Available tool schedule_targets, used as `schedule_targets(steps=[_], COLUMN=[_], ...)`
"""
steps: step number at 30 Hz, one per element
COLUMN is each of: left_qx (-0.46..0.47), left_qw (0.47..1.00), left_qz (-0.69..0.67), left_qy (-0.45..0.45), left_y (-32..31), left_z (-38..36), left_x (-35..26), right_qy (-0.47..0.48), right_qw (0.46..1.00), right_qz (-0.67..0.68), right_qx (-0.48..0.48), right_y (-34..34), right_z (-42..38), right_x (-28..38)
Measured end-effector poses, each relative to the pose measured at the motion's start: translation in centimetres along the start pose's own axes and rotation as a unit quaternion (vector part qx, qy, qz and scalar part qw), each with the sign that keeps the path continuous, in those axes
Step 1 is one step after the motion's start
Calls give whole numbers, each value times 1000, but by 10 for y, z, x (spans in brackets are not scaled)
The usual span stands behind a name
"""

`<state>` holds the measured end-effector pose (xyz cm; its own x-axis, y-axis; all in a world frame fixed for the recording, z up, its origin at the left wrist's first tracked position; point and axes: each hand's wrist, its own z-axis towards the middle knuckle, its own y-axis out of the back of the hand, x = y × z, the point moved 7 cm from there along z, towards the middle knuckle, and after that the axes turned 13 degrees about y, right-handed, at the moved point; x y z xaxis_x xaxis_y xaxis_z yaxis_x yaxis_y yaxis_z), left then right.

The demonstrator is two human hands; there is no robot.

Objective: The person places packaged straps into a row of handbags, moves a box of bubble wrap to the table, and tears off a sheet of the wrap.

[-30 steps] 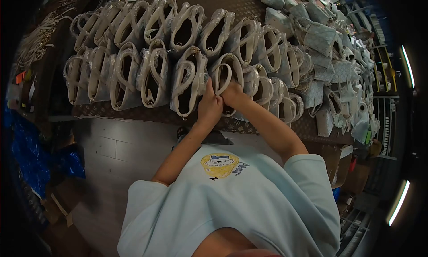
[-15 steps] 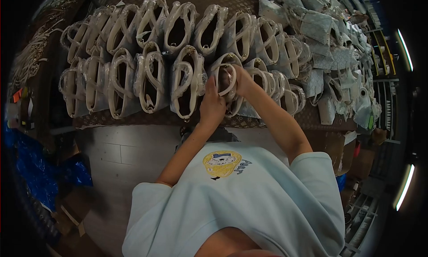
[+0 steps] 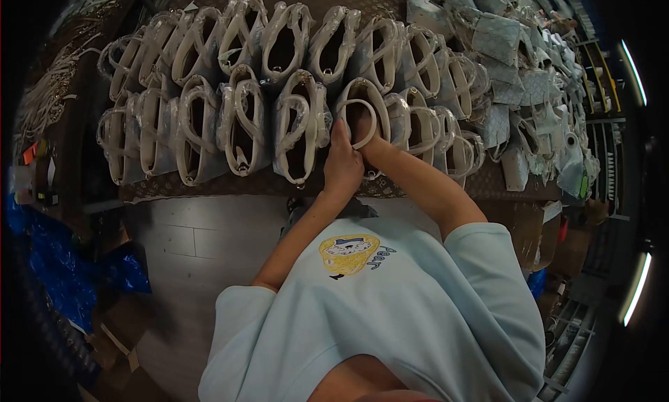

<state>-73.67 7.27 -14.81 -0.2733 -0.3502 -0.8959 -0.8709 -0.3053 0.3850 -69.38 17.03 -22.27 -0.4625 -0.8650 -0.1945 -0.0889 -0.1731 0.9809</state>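
Note:
Both of my hands are at one light-coloured handbag (image 3: 362, 88) in the front row, its top gaping and its round handle loop standing up. My left hand (image 3: 344, 161) is closed on the bag's left side, fingers pointing up along the wall. Through the opening, behind the handle loop, my right hand (image 3: 368, 132) reaches into the dark inside; its fingertips are hidden there. Close by on the left stands another handbag (image 3: 280, 123) with plastic-wrapped handles. To the right is a similar handbag (image 3: 416, 127), partly behind my right forearm.
Several more handbags (image 3: 281, 43) stand in two rows on the brown patterned table (image 3: 390, 187). A heap of pale bag pieces (image 3: 498, 36) lies on the right. Straps (image 3: 52, 95) hang at the far left, above blue plastic sheeting (image 3: 59, 263). Cardboard boxes (image 3: 512, 228) sit below the table's right side.
My right hand has gone deeper into the handbag, and the bag's opening shows wider. My left hand stays at its left side. The whole view has shifted slightly.

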Motion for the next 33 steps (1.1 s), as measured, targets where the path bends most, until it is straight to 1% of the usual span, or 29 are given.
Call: schedule_targets(steps=[1, 2, 3, 4, 5, 6, 7, 8, 9, 10, 11, 13, 14, 15, 17, 18, 19, 20, 21, 22, 23, 24, 26, 27, 28, 30, 31, 32, 33], left_qx=[1, 2, 5, 7, 9, -10, -31, -30, -5, 23, 27, 18, 24, 16, 16, 14, 11, -3, 3, 9, 13, 15, 38, 55, 49, 130, 58, 49, 16], left_qw=[1000, 1000, 1000, 1000, 1000, 999, 995, 995, 994, 992, 991, 987, 985, 986, 984, 982, 978, 976, 974, 975, 975, 980, 982, 984, 983, 990, 998, 999, 997], left_qz=[10, 10, 13, 15, 14, 31, 47, 48, 72, 97, 100, 127, 130, 131, 136, 162, 189, 194, 198, 208, 216, 188, 177, 165, 168, 11, 15, 18, 42], left_qy=[-3, -1, 0, 0, 1, -37, -78, -81, -77, -74, -81, -101, -112, -105, -110, -99, -88, -101, -107, -82, -56, -61, -50, -41, -51, 56, -5, 2, -69], left_y=[1, 3, 5, 5, 4, 5, 6, 5, 2, -1, -2, -6, -9, -8, -6, -2, 1, 1, -1, -2, -4, -5, -5, -6, 1, 23, 41, 45, 52], left_z=[-1, -2, -2, -3, -5, -9, -11, -10, -11, -13, -14, -15, -16, -14, -10, -8, -6, -5, -6, -7, -6, -4, 0, 3, -2, -16, -25, -23, -19], left_x=[0, 2, 3, 3, 5, 2, -4, -6, -11, -13, -15, -19, -20, -19, -21, -20, -19, -20, -23, -23, -22, -20, -17, -16, -24, -57, -93, -106, -126], right_qy=[0, 19, 38, 40, 60, 79, 76, 81, 83, 76, 56, 19, -1, -20, -6, 23, 60, 105, -83, -260, -252, -242, -42, 14, 70, -77, -197, -307, -392], right_qw=[1000, 992, 967, 967, 952, 929, 929, 935, 935, 935, 926, 889, 860, 826, 870, 907, 887, 926, 792, 564, 565, 562, 648, 648, 645, 640, 699, 739, 833], right_qz=[1, 107, 210, 209, 193, 175, 174, 225, 276, 279, 343, 457, 508, 552, 493, 375, 421, 302, 584, 783, 783, 775, 753, 755, 754, 728, 629, 514, 315], right_qx=[0, 69, 138, 141, 231, 317, 316, 263, 208, 205, 146, 21, -45, -112, 2, 188, 180, 202, 156, 24, -68, -156, -103, -102, -100, -234, -278, -309, -230], right_y=[3, -5, -10, -11, -21, -31, -32, -32, -32, -43, -48, -64, -71, -74, -15, 44, 17, -7, 37, 86, 109, 130, 210, 242, 262, 245, 221, 188, 129], right_z=[0, -3, -7, -8, -15, -24, -26, -26, -26, -30, -28, -26, -27, -28, -16, -11, 0, -2, -8, -16, -17, -20, -39, -54, -75, -114, -134, -159, -193], right_x=[-2, -3, -1, -3, 1, 4, 3, 5, 8, 9, 8, 1, -4, -13, -10, 4, 10, 1, -12, -24, -28, -35, -34, -53, -73, -165, -217, -267, -316])
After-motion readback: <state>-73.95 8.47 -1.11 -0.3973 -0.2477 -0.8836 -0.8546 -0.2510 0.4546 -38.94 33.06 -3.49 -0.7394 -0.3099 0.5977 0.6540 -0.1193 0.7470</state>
